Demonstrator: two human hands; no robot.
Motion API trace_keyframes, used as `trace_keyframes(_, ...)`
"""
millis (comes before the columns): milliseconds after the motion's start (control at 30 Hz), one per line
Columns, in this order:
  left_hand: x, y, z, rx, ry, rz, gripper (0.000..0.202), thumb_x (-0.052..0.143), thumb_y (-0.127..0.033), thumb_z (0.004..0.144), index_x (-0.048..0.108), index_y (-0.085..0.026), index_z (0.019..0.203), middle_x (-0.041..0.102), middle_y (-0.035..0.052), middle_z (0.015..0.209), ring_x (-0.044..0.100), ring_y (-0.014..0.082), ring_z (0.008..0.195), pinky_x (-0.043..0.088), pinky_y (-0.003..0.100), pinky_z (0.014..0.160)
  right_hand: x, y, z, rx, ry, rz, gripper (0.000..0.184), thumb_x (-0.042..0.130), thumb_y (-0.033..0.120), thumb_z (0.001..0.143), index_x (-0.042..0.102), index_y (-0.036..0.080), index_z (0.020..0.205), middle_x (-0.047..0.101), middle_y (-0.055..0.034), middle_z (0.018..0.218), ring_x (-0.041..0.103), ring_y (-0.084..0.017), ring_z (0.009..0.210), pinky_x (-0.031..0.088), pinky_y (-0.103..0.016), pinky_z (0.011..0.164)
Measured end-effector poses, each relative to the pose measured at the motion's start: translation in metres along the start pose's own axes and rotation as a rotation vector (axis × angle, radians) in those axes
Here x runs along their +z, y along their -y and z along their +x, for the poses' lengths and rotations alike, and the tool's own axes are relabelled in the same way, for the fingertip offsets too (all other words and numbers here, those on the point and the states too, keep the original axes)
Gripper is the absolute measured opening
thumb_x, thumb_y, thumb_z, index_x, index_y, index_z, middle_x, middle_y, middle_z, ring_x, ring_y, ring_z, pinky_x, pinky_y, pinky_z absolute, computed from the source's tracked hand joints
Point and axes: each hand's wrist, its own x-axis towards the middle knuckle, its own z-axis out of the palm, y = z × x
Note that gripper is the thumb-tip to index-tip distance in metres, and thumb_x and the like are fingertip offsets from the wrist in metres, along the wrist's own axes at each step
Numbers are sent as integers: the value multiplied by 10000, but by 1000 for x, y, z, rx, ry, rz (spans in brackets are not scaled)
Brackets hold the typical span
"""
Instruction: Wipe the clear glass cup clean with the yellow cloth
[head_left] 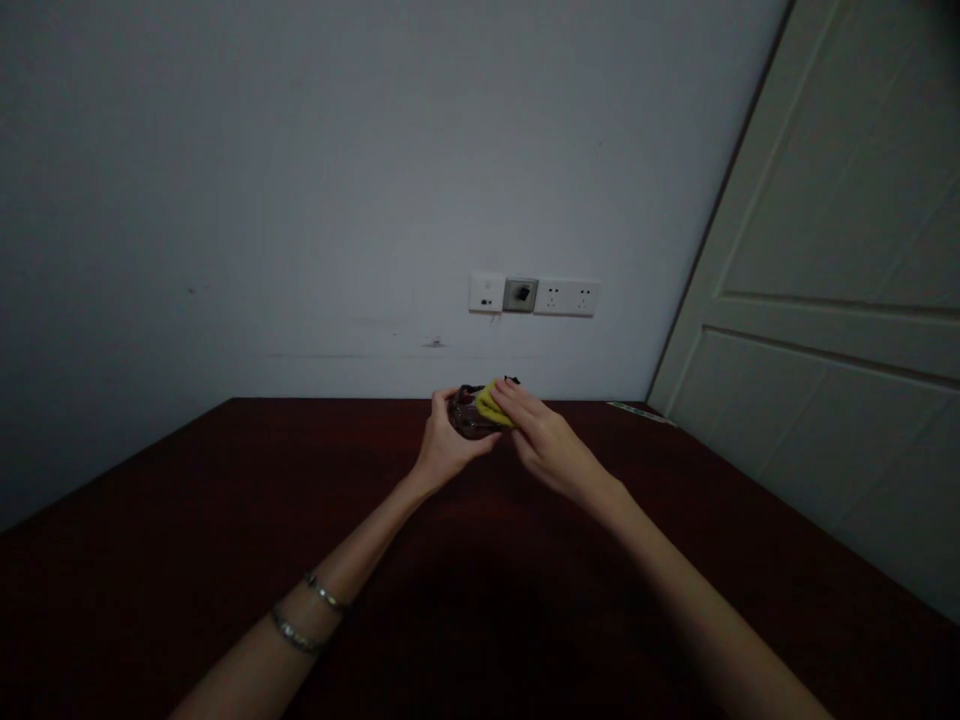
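Observation:
Both my arms reach forward over a dark red table (187,560). My left hand (442,445) is closed around a small dark, glossy object (466,412) that looks like a pair of glasses, held above the table near its far edge. My right hand (546,440) pinches a yellow cloth (491,405) against that object, fingers pressed together. The hands hide most of the object. Two thin bracelets (311,612) sit on my left wrist.
A pale wall rises behind the table with a row of white sockets and a grey plate (534,296). A white panelled door (840,300) stands at the right. A thin light strip (637,410) lies at the table's far right corner.

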Motion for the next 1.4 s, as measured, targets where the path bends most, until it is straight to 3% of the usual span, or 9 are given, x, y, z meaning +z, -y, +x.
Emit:
trace_keyframes(200, -2, 7, 2, -27, -26, -16, 725, 806, -270, 501, 382, -194, 1084, 614, 72, 1017, 622, 205, 872, 499, 324, 758, 5, 35, 0, 28, 59, -39, 629, 385, 9, 775, 416, 165, 1384, 453, -125, 1423, 380, -233, 1348, 338, -479, 1118)
trace_keyframes(333, -1, 3, -3, -49, 49, -67, 598, 741, -326, 609, 359, -210, 1054, 639, 39, 913, 630, 182, 779, 500, 293, 679, 7, 53, 1, -6, 124, -17, 582, 375, 23, 801, 414, 101, 1376, 424, -167, 1435, 366, -235, 1356, 333, -458, 1123)
trace_keyframes(433, 0, 2, -8, -46, 75, -101, 516, 701, -308, 650, 375, -215, 1038, 635, 25, 899, 629, 170, 779, 501, 279, 701, 6, 58, 2, -43, 163, -13, 567, 375, 37, 825, 408, 132, 1384, 415, -146, 1445, 366, -218, 1357, 338, -442, 1124)
trace_keyframes(667, 0, 16, -5, -32, 117, -157, 607, 757, -276, 592, 379, -211, 1063, 641, 44, 939, 630, 179, 831, 496, 290, 731, -11, 48, 4, -137, 244, -97, 529, 362, 19, 824, 473, 96, 1335, 484, -151, 1394, 413, -219, 1327, 374, -426, 1106)
trace_keyframes(900, -2, 13, 5, -89, 91, -368, 698, 837, -239, 454, 403, -188, 998, 606, 47, 1006, 612, 179, 904, 485, 332, 832, -35, 21, 2, -160, 189, -129, 616, 388, -33, 737, 526, 166, 1303, 541, -102, 1349, 480, -227, 1276, 424, -472, 1061)
trace_keyframes(1067, -13, 10, 8, -171, 269, -462, 666, 850, -239, 490, 428, -166, 999, 605, 75, 1014, 615, 197, 921, 461, 396, 886, -42, 1, 2, -70, 124, -18, 580, 374, -20, 733, 590, 165, 1239, 602, -92, 1279, 552, -213, 1205, 420, -460, 1058)
trace_keyframes(1233, -21, 9, 9, -225, 510, -490, 694, 867, -201, 464, 462, -160, 1026, 624, 89, 1036, 615, 234, 968, 434, 452, 929, -41, -4, 3, 13, -120, 75, 552, 401, -12, 747, 613, 205, 1208, 636, -68, 1235, 588, -193, 1160, 440, -447, 1038)
trace_keyframes(1300, -20, 8, 9, -212, 585, -490, 703, 863, -197, 470, 481, -158, 1059, 620, 101, 1073, 598, 257, 1022, 427, 467, 945, -37, 4, 4, -74, -94, 66, 556, 408, -17, 759, 583, 194, 1242, 589, -77, 1298, 528, -189, 1232, 403, -443, 1071)
trace_keyframes(1400, -17, 5, 9, -139, 673, -482, 751, 853, -179, 486, 490, -170, 1144, 598, 105, 1145, 566, 278, 1094, 434, 460, 957, -29, 20, 5, -229, 98, 21, 516, 412, -1, 806, 551, 163, 1275, 530, -90, 1363, 417, -198, 1325, 372, -439, 1097)
